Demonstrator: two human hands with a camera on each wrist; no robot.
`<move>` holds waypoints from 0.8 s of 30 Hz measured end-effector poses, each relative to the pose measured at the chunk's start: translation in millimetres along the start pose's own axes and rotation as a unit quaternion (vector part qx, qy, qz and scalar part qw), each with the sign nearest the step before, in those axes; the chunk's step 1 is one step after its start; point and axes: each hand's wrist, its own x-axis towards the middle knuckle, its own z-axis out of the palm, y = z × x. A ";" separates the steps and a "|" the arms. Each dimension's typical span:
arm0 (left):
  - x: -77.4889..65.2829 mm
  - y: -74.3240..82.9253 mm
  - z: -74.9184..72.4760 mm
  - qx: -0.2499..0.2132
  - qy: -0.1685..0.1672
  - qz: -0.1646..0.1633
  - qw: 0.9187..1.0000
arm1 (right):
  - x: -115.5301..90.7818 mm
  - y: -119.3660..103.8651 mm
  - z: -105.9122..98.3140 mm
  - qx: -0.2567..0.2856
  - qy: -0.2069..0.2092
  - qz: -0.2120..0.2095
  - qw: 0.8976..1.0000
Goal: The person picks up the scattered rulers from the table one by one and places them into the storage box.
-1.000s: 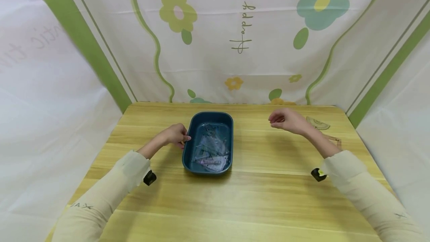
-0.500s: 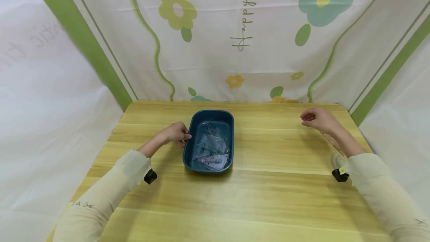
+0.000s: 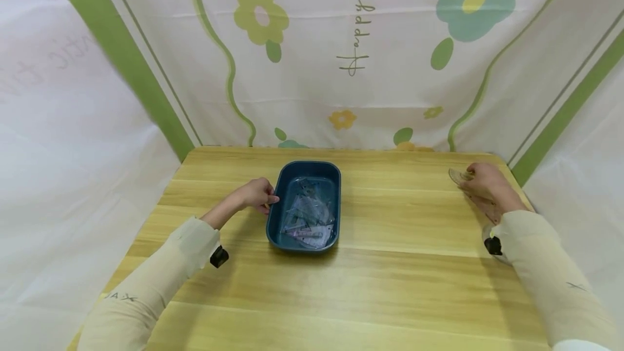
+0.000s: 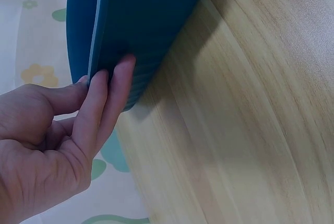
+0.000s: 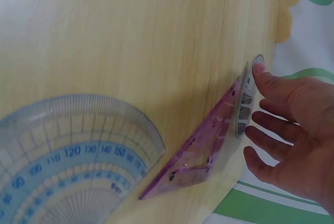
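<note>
With thumb and fingers, my left hand (image 3: 255,194) (image 4: 62,130) pinches the left rim of a dark blue rectangular tub (image 3: 270,232) (image 4: 151,15). Flat clear plastic pieces, including set squares (image 3: 312,215), lie in the tub. Over at the table's far right, my right hand (image 3: 489,182) (image 5: 297,125) pinches a small clear protractor (image 3: 457,176) (image 5: 247,101), which is tilted up nearly edge-on in the right wrist view. Beside it lies a pink transparent set square (image 3: 485,207) (image 5: 198,151). Nearer the right wrist camera is a larger clear protractor (image 5: 78,151) with a blue scale band.
The wood-grain table (image 3: 341,297) carries everything. A white cloth with printed flowers (image 3: 312,80) hangs at its back edge, and white cloth also flanks both sides. The large protractor is mostly behind the right wrist camera (image 3: 493,245) in the head view.
My right hand has moved right from above the table, come down, and taken hold of the small protractor. My left hand stays on the tub's rim.
</note>
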 end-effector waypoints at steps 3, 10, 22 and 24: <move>1.0 -1.9 -0.2 -0.002 -0.002 0.004 1.000 | 2.3 0.7 3.5 0.008 -0.008 -0.001 1.000; 1.9 -2.2 -0.8 -0.008 -0.001 0.004 1.000 | 10.1 -0.8 -1.5 -0.017 -0.013 -0.012 1.000; 0.0 -0.6 -0.7 0.004 0.000 0.001 1.000 | 12.3 -8.8 -9.1 -0.037 0.032 0.006 0.999; -0.9 0.0 -0.2 0.012 0.002 0.000 1.000 | 12.0 -14.6 -12.0 -0.039 0.041 -0.004 0.998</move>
